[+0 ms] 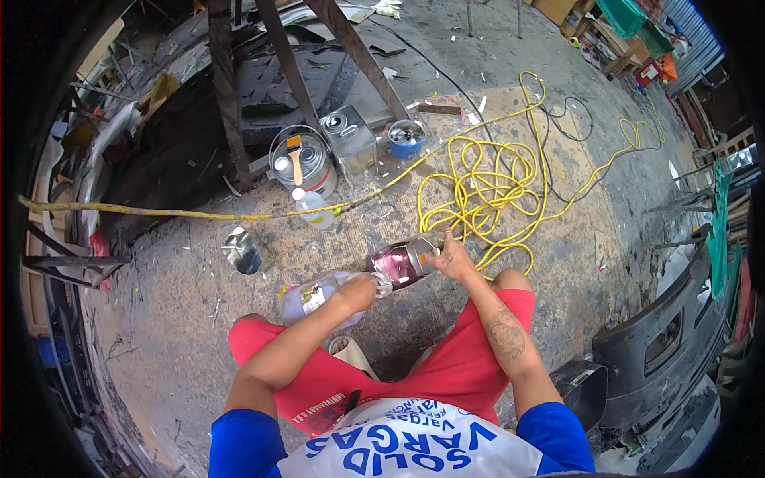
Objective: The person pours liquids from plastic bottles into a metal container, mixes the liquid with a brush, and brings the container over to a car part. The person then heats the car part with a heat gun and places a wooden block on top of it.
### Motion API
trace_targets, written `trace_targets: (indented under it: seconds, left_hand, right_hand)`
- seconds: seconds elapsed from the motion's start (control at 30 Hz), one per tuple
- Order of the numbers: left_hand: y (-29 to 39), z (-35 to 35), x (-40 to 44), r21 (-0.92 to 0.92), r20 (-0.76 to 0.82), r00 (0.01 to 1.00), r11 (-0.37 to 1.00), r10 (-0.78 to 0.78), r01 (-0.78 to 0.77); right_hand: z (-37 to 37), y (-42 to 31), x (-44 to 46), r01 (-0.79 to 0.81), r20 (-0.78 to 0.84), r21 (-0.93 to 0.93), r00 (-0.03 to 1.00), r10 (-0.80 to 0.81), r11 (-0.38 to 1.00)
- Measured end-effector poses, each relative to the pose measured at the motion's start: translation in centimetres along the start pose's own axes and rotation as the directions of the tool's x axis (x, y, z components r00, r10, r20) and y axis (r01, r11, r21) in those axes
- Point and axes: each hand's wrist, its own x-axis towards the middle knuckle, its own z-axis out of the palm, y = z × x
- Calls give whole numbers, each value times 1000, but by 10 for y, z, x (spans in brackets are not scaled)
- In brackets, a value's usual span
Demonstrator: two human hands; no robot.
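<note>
My left hand point(358, 293) is closed around the neck end of a clear plastic bottle or jug point(312, 299) with a label, which lies tilted above my thigh. Just right of it is an open metal container point(394, 266) with pinkish-red liquid inside. The bottle's mouth end meets the container's left rim. My right hand point(452, 258) grips the container's right side, fingers wrapped on its edge. A second open metal tin point(241, 251) stands to the left on the floor.
A metal can point(317, 177) with a brush point(295, 154) on top, a rectangular tin point(348, 137), a blue tub point(406, 145) and a small clear bottle point(311, 209) stand ahead. Coiled yellow hose point(486, 191) lies ahead right. Dark bumper point(661, 350) is at right.
</note>
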Motion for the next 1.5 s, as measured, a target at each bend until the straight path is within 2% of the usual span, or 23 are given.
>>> trace_targets:
  seconds: [0.07, 0.2, 0.3, 0.4, 0.5, 0.63, 0.83, 0.9, 1.03, 1.13, 1.2, 1.33, 1.4, 1.5]
  left_hand:
    - [2, -1, 0, -5, -25, 1000, 1000, -6, 6]
    - [1, 5, 3, 13, -86, 996, 1000, -17, 18]
    - [-3, 10, 7, 1, -96, 995, 1000, -14, 15]
    - [-3, 8, 6, -20, -54, 998, 1000, -12, 11]
    - [0, 7, 7, -35, -58, 997, 999, -41, 39]
    - [3, 5, 6, -14, -43, 997, 998, -59, 58]
    - [6, 3, 7, -24, -68, 997, 999, -34, 33]
    - [8, 1, 8, -1, 2, 999, 999, -36, 36]
    - [7, 5, 8, 10, -26, 1000, 1000, -4, 4]
    - [5, 8, 9, 27, 14, 1000, 1000, -4, 3]
    - [2, 11, 9, 45, -46, 999, 999, 20, -18]
    - [0, 15, 12, 40, -24, 1000, 999, -10, 11]
    - [1, 13, 10, 54, -61, 997, 998, 36, -33]
    - [1, 13, 9, 44, -67, 997, 998, 36, -33]
  right_hand:
    - [3, 5, 1, -9, -4, -13, 1000, 9, 1000]
    - [5, 14, 1, 82, -44, -4, 996, -82, 997]
    - [4, 17, 1, 49, -18, 3, 999, -49, 999]
    - [8, 24, 5, 5, -2, -49, 1000, -5, 999]
    - [6, 23, 4, 6, 8, 21, 1000, -6, 1000]
    - [5, 21, 3, 4, 4, 4, 1000, -4, 1000]
    - [3, 17, 1, 68, -40, -15, 997, -68, 998]
    - [0, 12, 1, -11, -1, -46, 1000, 11, 999]
    - [0, 11, 0, -62, 42, -57, 997, 64, 996]
    - [3, 12, 0, -4, 12, -31, 1000, 4, 1000]
    - [3, 13, 1, 19, 4, -65, 1000, -19, 998]
    - [6, 20, 4, 40, 8, -2, 999, -40, 999]
    - [7, 19, 4, 72, -6, -12, 997, -72, 997]
    - [2, 13, 2, 36, 28, -21, 999, -36, 999]
